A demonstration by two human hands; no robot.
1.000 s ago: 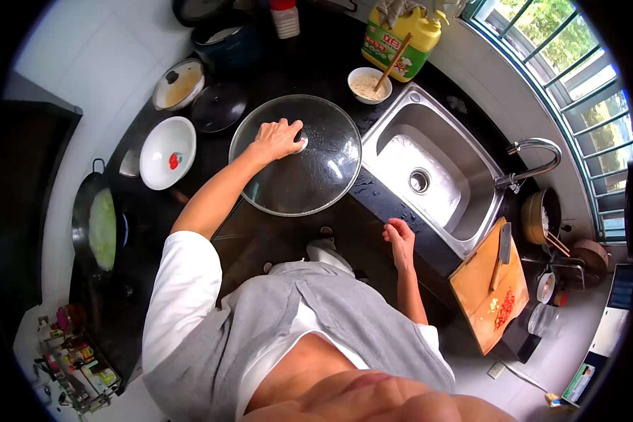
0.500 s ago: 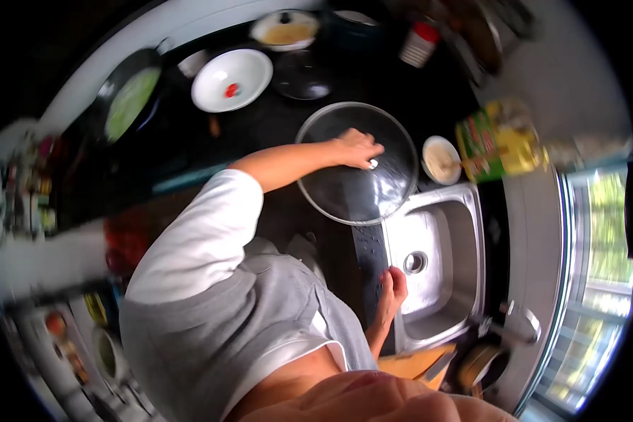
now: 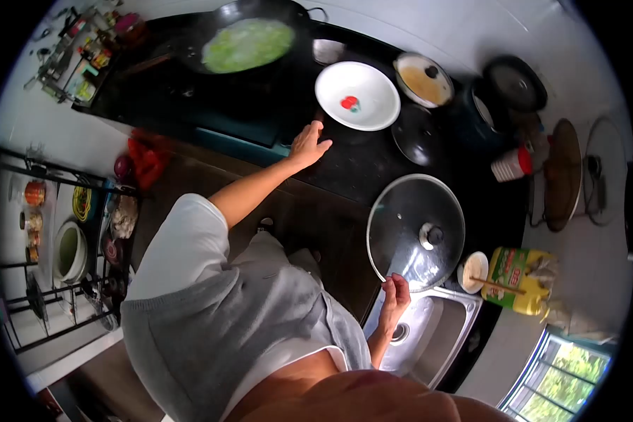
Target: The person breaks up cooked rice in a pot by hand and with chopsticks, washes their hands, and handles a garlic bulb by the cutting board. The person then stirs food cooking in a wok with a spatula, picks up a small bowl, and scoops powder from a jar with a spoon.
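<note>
My left hand (image 3: 308, 146) is stretched over the counter's front edge, fingers apart and holding nothing. Just beyond its fingertips stands a white bowl (image 3: 376, 91) with a red and green print inside. My right hand (image 3: 395, 299) is closed at the near rim of a large glass wok lid (image 3: 401, 214), fingertips pinching the edge. The lid lies knob up, partly overlapping the sink (image 3: 436, 330). A wok (image 3: 299, 35) with chopped green vegetables (image 3: 250, 46) in pale liquid sits on the stove at the back left.
Behind the bowl are a lidded pot (image 3: 423, 79), a small dark lid (image 3: 415, 137) and a dark pot (image 3: 475, 119). To the right stand a small bowl with pale contents (image 3: 473, 271) and a yellow oil jug (image 3: 517, 281). Shelves (image 3: 56, 232) hold dishes at left.
My left hand has let go of the wok lid's knob and moved left toward the white bowl. My right hand now touches the lid's rim. The view has turned left.
</note>
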